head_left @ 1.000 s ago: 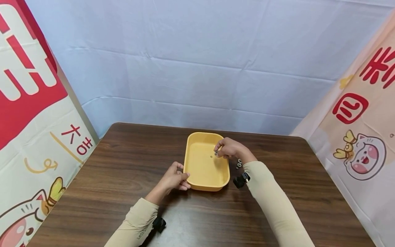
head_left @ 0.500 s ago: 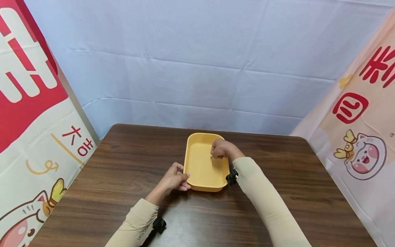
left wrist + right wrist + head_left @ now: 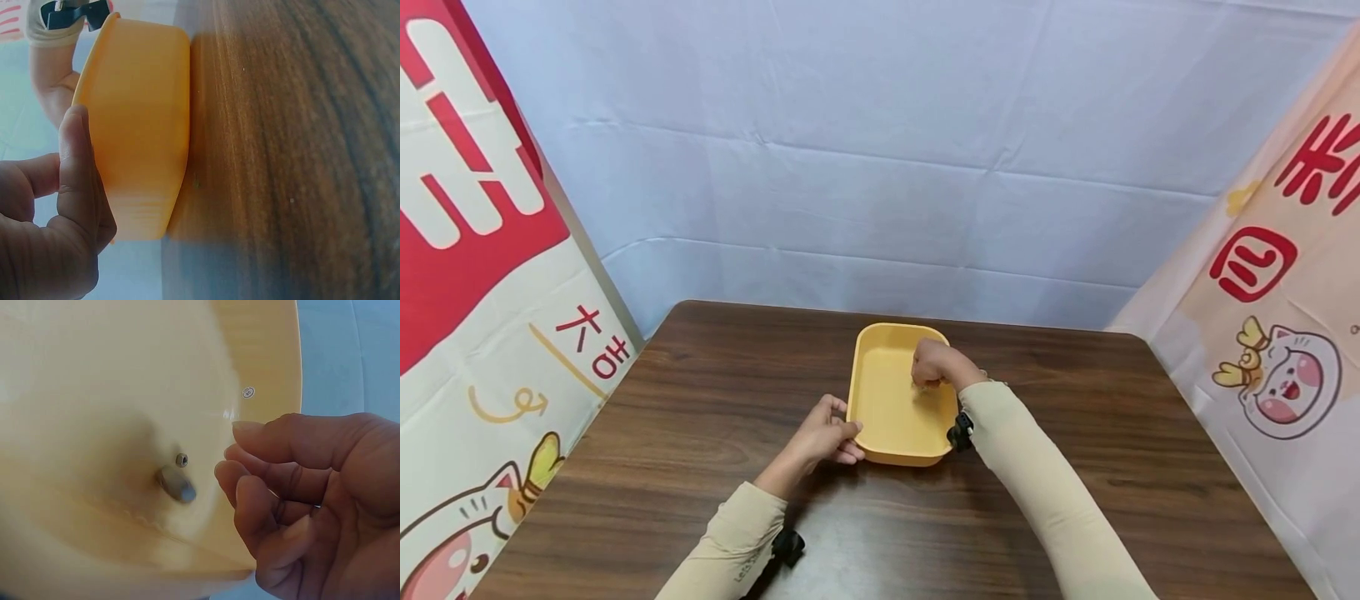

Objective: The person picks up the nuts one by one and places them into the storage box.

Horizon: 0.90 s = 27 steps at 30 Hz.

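Observation:
A yellow rectangular tray (image 3: 887, 421) rests on the table. My left hand (image 3: 823, 432) grips its near left rim, with the thumb at the edge and other fingers lower along the outer side. Over the right half of the tray is my right hand (image 3: 934, 362). Seen from the right wrist, its fingers are loosely bent with nothing between them. Just off those fingertips, a blurred metal piece (image 3: 177, 484) is in motion inside the tray. Beside it is a small metal nut (image 3: 182, 460). In the head view, the right hand hides both pieces.
The dark wooden table (image 3: 737, 367) extends around the tray. A pale cloth (image 3: 850, 167) hangs behind it, and printed banners (image 3: 1277, 358) stand at both sides. Something small shows by the right wrist, too small to identify.
My right hand has moved left and lower into the tray, and the metal piece it pinched is out of its fingers. The small parts right of the tray are now mostly hidden. The left hand stays put.

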Each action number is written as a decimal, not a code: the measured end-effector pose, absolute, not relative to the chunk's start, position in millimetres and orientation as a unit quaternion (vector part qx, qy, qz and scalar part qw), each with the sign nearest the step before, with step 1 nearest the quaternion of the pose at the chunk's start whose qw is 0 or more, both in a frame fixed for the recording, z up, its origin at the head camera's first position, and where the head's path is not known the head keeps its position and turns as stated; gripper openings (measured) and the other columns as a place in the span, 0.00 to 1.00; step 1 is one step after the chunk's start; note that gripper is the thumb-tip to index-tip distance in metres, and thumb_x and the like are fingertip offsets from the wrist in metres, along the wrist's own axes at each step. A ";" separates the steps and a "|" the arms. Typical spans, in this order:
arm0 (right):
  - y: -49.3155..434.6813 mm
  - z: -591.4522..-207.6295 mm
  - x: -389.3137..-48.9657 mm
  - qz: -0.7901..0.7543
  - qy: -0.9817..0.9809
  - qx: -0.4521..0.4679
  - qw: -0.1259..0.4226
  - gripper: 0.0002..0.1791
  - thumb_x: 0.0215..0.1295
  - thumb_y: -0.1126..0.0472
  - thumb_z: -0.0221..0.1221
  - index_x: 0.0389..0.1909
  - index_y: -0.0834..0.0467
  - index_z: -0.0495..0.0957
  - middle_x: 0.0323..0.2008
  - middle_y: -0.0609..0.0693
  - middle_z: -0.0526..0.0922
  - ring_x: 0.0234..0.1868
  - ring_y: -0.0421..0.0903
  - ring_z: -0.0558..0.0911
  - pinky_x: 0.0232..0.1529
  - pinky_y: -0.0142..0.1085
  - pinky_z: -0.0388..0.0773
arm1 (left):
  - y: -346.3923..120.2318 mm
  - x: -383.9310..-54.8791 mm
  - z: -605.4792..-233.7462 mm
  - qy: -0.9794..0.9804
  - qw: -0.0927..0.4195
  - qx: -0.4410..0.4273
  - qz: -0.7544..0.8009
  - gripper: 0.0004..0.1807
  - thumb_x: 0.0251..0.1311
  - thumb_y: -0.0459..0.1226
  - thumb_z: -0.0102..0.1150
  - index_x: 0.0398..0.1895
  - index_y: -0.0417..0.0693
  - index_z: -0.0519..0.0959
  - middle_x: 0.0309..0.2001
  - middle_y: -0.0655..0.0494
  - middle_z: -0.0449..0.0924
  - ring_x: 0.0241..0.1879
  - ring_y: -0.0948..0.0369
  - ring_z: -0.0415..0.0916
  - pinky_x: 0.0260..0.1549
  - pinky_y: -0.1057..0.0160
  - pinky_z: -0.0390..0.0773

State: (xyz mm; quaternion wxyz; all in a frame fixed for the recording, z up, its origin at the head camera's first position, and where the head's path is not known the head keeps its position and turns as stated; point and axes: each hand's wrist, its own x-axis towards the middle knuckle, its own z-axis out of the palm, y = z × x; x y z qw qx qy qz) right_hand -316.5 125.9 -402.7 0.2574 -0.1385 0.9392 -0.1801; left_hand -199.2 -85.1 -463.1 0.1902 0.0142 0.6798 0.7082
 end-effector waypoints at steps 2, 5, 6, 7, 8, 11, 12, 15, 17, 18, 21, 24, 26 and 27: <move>125.8 -400.1 -313.9 -0.180 0.939 -0.141 0.256 0.22 0.51 0.77 0.48 0.04 0.53 0.61 0.07 0.46 0.57 0.11 0.40 0.47 0.15 0.32 0.44 | -85.2 -197.0 -458.3 0.679 0.192 0.020 0.709 0.18 0.62 0.27 0.51 0.48 0.35 0.53 0.28 0.39 0.71 0.18 0.56 0.78 0.16 0.63 0.81; 124.3 -395.2 -307.9 -0.184 0.939 -0.154 0.248 0.21 0.55 0.74 0.51 0.07 0.55 0.61 0.08 0.47 0.58 0.11 0.40 0.50 0.15 0.32 0.48 | -85.1 -191.8 -448.0 0.678 0.194 0.026 0.708 0.18 0.62 0.26 0.50 0.48 0.33 0.53 0.29 0.39 0.71 0.18 0.56 0.79 0.18 0.62 0.81; 122.9 -392.9 -305.4 -0.184 0.939 -0.158 0.245 0.19 0.56 0.72 0.53 0.09 0.57 0.63 0.09 0.47 0.60 0.12 0.40 0.52 0.15 0.32 0.50 | -85.0 -189.9 -444.4 0.679 0.195 0.027 0.708 0.18 0.62 0.26 0.50 0.48 0.33 0.53 0.28 0.39 0.71 0.18 0.56 0.79 0.18 0.63 0.81; 121.7 -390.3 -302.7 -0.180 0.939 -0.166 0.241 0.16 0.57 0.70 0.55 0.12 0.58 0.66 0.11 0.47 0.64 0.12 0.41 0.56 0.15 0.31 0.53 | -84.8 -187.8 -440.9 0.679 0.195 0.027 0.708 0.17 0.62 0.26 0.49 0.47 0.33 0.53 0.28 0.39 0.71 0.19 0.56 0.79 0.18 0.63 0.81; 119.9 -386.8 -299.1 -0.171 0.940 -0.178 0.235 0.12 0.58 0.67 0.57 0.16 0.59 0.70 0.15 0.47 0.68 0.14 0.40 0.60 0.16 0.31 0.58 | -84.7 -186.1 -438.0 0.678 0.194 0.026 0.708 0.17 0.62 0.26 0.49 0.47 0.33 0.54 0.28 0.40 0.71 0.19 0.56 0.79 0.18 0.63 0.81; 115.0 -379.0 -291.7 -0.121 0.944 -0.207 0.228 0.08 0.58 0.62 0.61 0.37 0.61 0.78 0.32 0.51 0.77 0.26 0.42 0.72 0.27 0.34 0.72 | -84.7 -183.4 -433.6 0.677 0.195 0.023 0.709 0.16 0.62 0.26 0.49 0.47 0.33 0.54 0.27 0.40 0.72 0.18 0.56 0.79 0.18 0.64 0.81; 113.9 -376.8 -289.9 -0.099 0.944 -0.216 0.228 0.14 0.58 0.61 0.61 0.43 0.62 0.77 0.38 0.52 0.78 0.31 0.44 0.75 0.32 0.36 0.74 | -84.6 -183.0 -432.9 0.677 0.195 0.023 0.710 0.16 0.62 0.26 0.49 0.46 0.33 0.54 0.27 0.41 0.72 0.18 0.56 0.79 0.18 0.64 0.81; 112.6 -372.2 -285.9 -0.053 0.939 -0.245 0.234 0.19 0.57 0.59 0.62 0.49 0.62 0.76 0.45 0.54 0.78 0.37 0.45 0.76 0.37 0.37 0.76 | -84.9 -183.3 -433.0 0.675 0.196 0.024 0.711 0.16 0.62 0.25 0.49 0.46 0.33 0.54 0.27 0.41 0.72 0.18 0.56 0.79 0.18 0.64 0.81; 112.7 -372.0 -285.1 -0.044 0.937 -0.248 0.242 0.19 0.57 0.60 0.62 0.50 0.62 0.76 0.45 0.54 0.78 0.38 0.45 0.76 0.37 0.38 0.75 | -85.1 -184.7 -435.0 0.674 0.197 0.024 0.711 0.16 0.62 0.26 0.49 0.47 0.33 0.54 0.27 0.41 0.72 0.19 0.56 0.79 0.18 0.63 0.81; 113.0 -372.6 -284.9 -0.045 0.937 -0.246 0.244 0.19 0.57 0.60 0.62 0.50 0.62 0.76 0.45 0.54 0.78 0.37 0.45 0.75 0.37 0.38 0.75 | -85.2 -185.4 -436.2 0.674 0.197 0.025 0.711 0.16 0.62 0.26 0.49 0.46 0.33 0.54 0.27 0.41 0.72 0.18 0.56 0.79 0.18 0.63 0.81; 113.7 -375.5 -284.0 -0.046 0.941 -0.233 0.242 0.20 0.58 0.60 0.61 0.51 0.61 0.75 0.46 0.53 0.78 0.37 0.45 0.75 0.37 0.38 0.75 | -85.6 -190.4 -445.7 0.673 0.198 0.024 0.713 0.17 0.62 0.26 0.50 0.47 0.34 0.54 0.26 0.41 0.72 0.18 0.56 0.79 0.17 0.63 0.81; 115.6 -375.0 -279.0 -0.053 0.944 -0.228 0.232 0.21 0.59 0.60 0.61 0.53 0.62 0.74 0.44 0.53 0.78 0.34 0.45 0.74 0.34 0.38 0.74 | -85.8 -195.4 -456.1 0.672 0.197 0.022 0.714 0.18 0.62 0.26 0.50 0.47 0.35 0.54 0.27 0.41 0.72 0.18 0.56 0.78 0.17 0.63 0.81; 118.1 -373.6 -275.9 -0.055 0.946 -0.228 0.222 0.21 0.59 0.60 0.61 0.53 0.61 0.74 0.44 0.54 0.78 0.33 0.45 0.74 0.32 0.38 0.74 | -85.8 -197.7 -461.2 0.673 0.194 0.018 0.714 0.18 0.62 0.27 0.51 0.47 0.36 0.54 0.27 0.42 0.72 0.18 0.56 0.78 0.16 0.63 0.80; 119.6 -372.1 -274.0 -0.058 0.947 -0.231 0.216 0.21 0.59 0.60 0.61 0.53 0.61 0.74 0.43 0.54 0.78 0.33 0.45 0.75 0.32 0.38 0.74 | -85.7 -198.2 -462.4 0.674 0.191 0.015 0.713 0.18 0.62 0.27 0.51 0.47 0.37 0.54 0.27 0.42 0.72 0.18 0.56 0.78 0.16 0.63 0.80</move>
